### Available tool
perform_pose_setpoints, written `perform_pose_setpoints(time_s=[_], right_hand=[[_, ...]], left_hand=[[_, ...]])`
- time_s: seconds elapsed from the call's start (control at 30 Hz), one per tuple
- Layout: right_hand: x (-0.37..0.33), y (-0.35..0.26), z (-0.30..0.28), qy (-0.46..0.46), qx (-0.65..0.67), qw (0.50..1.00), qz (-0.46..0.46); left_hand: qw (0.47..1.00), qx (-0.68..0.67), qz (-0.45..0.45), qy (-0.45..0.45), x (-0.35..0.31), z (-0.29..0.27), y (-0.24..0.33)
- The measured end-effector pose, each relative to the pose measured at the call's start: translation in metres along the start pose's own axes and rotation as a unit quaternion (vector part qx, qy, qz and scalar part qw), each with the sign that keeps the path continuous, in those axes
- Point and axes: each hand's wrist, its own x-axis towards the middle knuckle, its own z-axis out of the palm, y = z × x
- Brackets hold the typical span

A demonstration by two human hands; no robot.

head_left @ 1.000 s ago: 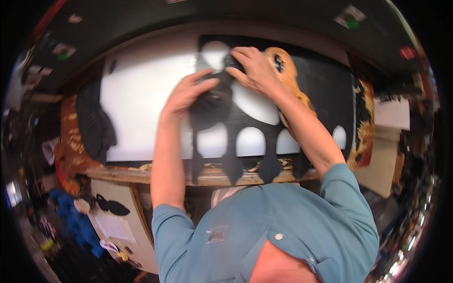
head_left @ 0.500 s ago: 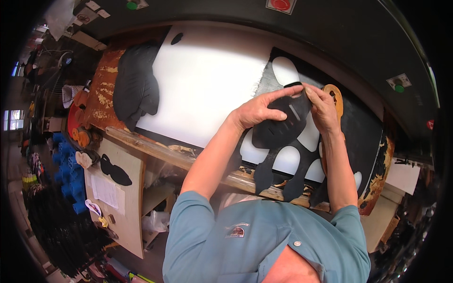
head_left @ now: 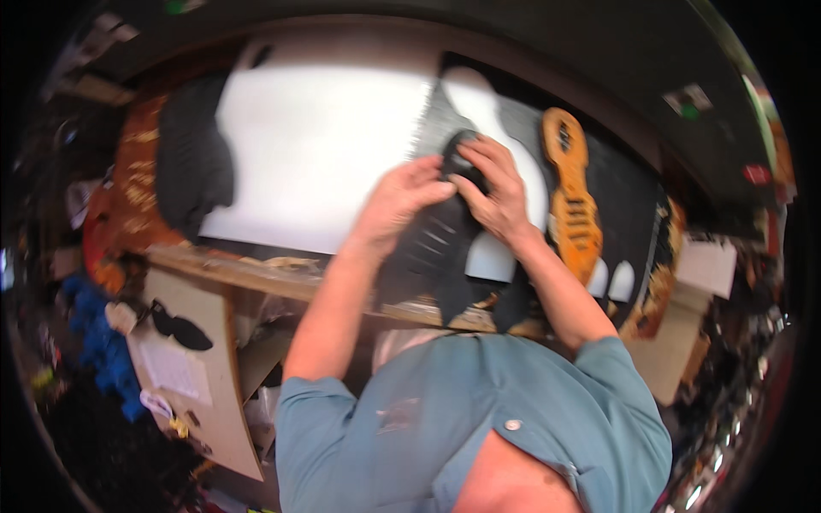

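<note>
My left hand [head_left: 398, 201] and my right hand [head_left: 500, 190] meet over the work table, both closed on a black sole-shaped piece [head_left: 432, 244] with slots across it. The right fingers wrap over its narrow far end, while the left fingers pinch its left edge; part of the piece is hidden by them. Beneath lies a black sheet [head_left: 629, 201] with sole-shaped cut-outs showing white. To the right of my right hand rests an orange sole-shaped cutting die [head_left: 570, 184] with slots. Motion blurs the picture.
A white board [head_left: 316, 145] covers the table's middle, with a small black scrap [head_left: 260, 56] at its far edge. A stack of black sole pieces [head_left: 195, 154] lies left. The worn wooden table edge [head_left: 256, 267] runs in front; a light panel [head_left: 192, 350] stands at the near left.
The view has turned, shifting the table leftward in the picture. My hands have moved to the piece's narrow end, with the right hand now wrapped over it. The die shows more fully.
</note>
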Motion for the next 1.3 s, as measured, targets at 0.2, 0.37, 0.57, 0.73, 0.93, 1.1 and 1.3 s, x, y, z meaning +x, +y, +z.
perform_pose_setpoints(time_s=[0.2,0.37,0.57,0.73,0.93,1.1,1.3], right_hand=[[0.000,-0.009,-0.011,-0.015,0.192,0.948,0.251],[0.007,-0.021,-0.025,-0.057,0.326,0.879,0.342],[0.014,-0.041,-0.038,-0.054,0.434,0.844,0.310],[0.019,-0.055,-0.038,0.001,0.451,0.820,0.353],[0.032,-0.047,-0.038,0.129,0.413,0.850,0.302],[0.019,0.035,-0.112,0.277,0.457,0.789,0.302],[-0.051,0.127,-0.224,0.322,0.197,0.853,0.359]], left_hand=[[0.982,-0.131,-0.005,-0.136,0.025,0.004,-0.004],[0.991,-0.045,0.014,-0.128,0.024,0.002,-0.004],[0.986,-0.050,0.036,-0.156,0.008,-0.012,0.006],[0.984,-0.049,0.046,-0.164,-0.007,-0.010,0.014],[1.000,-0.013,0.021,-0.005,-0.027,-0.012,0.031],[0.957,0.137,0.153,0.205,-0.050,-0.112,0.076],[0.821,0.342,0.197,0.412,-0.033,-0.380,0.191]])
